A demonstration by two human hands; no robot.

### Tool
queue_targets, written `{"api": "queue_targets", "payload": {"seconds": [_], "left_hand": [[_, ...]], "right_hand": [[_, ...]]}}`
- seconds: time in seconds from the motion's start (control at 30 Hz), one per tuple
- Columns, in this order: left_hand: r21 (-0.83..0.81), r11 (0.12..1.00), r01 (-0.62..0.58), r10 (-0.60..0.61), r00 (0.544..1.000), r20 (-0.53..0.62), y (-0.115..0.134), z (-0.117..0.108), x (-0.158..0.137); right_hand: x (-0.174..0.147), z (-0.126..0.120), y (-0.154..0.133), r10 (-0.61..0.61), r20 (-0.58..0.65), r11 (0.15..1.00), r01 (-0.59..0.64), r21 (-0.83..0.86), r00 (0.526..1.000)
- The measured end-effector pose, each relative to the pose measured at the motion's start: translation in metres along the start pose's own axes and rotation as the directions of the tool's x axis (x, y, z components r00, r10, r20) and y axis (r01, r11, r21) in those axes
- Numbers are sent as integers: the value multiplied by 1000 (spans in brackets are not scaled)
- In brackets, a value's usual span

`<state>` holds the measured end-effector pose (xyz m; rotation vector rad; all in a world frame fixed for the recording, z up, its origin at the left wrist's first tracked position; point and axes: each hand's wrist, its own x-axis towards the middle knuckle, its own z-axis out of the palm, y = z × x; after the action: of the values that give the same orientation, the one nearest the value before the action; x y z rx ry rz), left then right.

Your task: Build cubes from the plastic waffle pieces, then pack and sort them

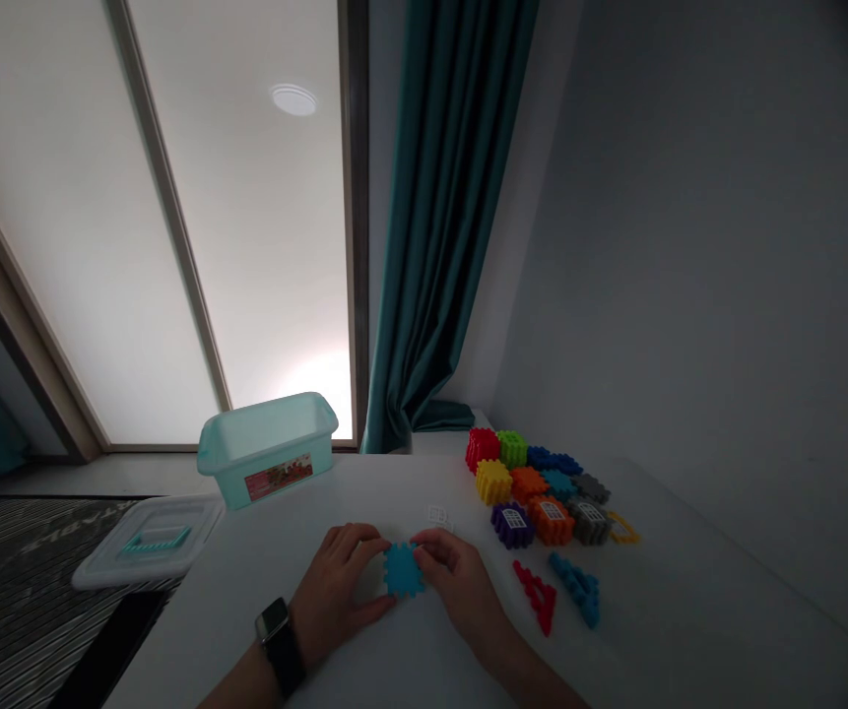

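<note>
A light blue toothed-edge building tile is held between my two hands, low over the white table. My left hand, with a dark watch on its wrist, grips the tile's left side between thumb and fingers. On the other side, my right hand pinches the tile's right edge. Just behind the right fingers lies a small white window-grid piece. To the right of that hand are a red triangular piece and a blue triangular piece.
Stacks of toothed tiles stand at the right, among them purple, orange and yellow. A mint plastic bin is at the table's back left. Its lid lies left, bearing a teal piece. A wall bounds the right.
</note>
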<state>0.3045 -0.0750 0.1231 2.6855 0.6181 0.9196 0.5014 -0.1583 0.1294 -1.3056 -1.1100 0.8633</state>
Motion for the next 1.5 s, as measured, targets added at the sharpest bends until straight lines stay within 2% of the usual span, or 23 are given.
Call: {"api": "queue_targets", "payload": {"seconds": [0.13,0.23,0.33,0.43,0.5,0.6,0.8,1.0,1.2,1.37,1.5], "left_hand": [[53,998,-45,47,998,-37,0,1,1],[56,997,-60,64,995,-80,3,1,2],[28,999,-21,24,991,-132,7,-4,4],[6,999,42,-40,982,-186,10,-9,6],[0,999,51,-50,977,-207,9,-12,6],[5,999,40,-38,976,-213,6,-11,6],[8,999,43,-41,979,-201,5,-10,3],[-45,991,122,-128,976,-175,6,-6,4],[-125,971,206,-225,961,-160,8,-1,4],[-174,963,207,-230,966,-120,12,0,4],[-106,977,187,-194,979,-58,6,-3,2]], "right_hand": [[1,2,5,41,15,998,-41,55,999],[0,1,3,8,20,1000,-8,-25,1000],[-4,-3,-2,-178,44,954,183,-239,983],[-8,-6,-5,-373,154,825,403,-395,915],[-9,-7,-4,-434,225,748,488,-450,873],[-9,-7,-1,-481,267,663,546,-513,835],[-8,-5,3,-518,266,594,565,-573,813],[-7,-6,-3,-537,301,495,583,-644,788],[-10,-3,-3,-499,288,509,546,-666,817],[-8,-4,3,-507,272,481,530,-698,818],[0,-14,4,-494,297,478,541,-692,817]]}}
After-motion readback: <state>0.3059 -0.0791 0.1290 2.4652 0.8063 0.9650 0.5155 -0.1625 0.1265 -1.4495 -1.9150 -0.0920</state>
